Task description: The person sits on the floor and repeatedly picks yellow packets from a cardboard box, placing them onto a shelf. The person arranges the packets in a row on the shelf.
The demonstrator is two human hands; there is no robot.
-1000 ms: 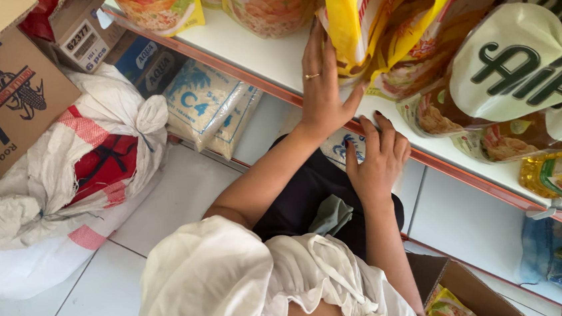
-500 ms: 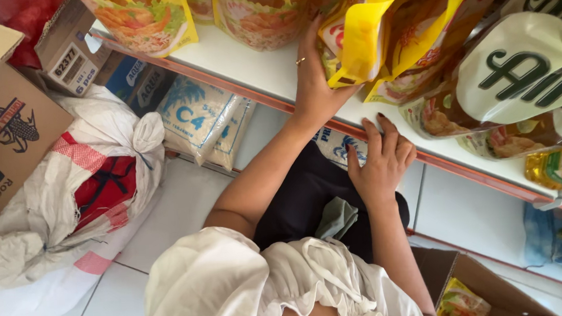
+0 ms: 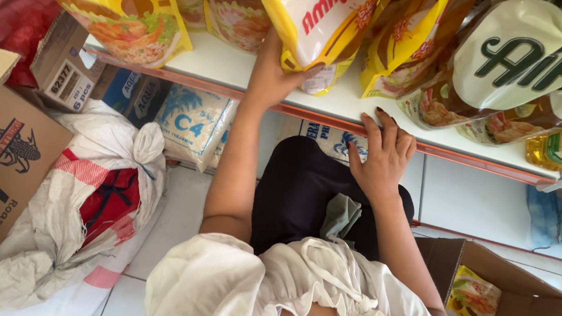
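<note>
I see the pouch (image 3: 324, 24) in my left hand (image 3: 273, 78): yellow edges, white face, red lettering. Left of that grip, a pouch (image 3: 130, 23) is yellow with a printed food picture. Under my right hand (image 3: 381, 160), the shelf edge (image 3: 468, 160) is orange on a white board. Below the left-hand grip, the sack (image 3: 194, 121) is white with blue print; farther left, a woven bag (image 3: 96, 192) is white with red checks.

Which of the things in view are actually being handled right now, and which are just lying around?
In hand:
- left hand gripping the yellow pouch
- right hand resting on the white shelf edge
- neighbouring yellow pouches

Lying about:
- white sack
- rice bags under the shelf
- brown carton
- open box
</note>
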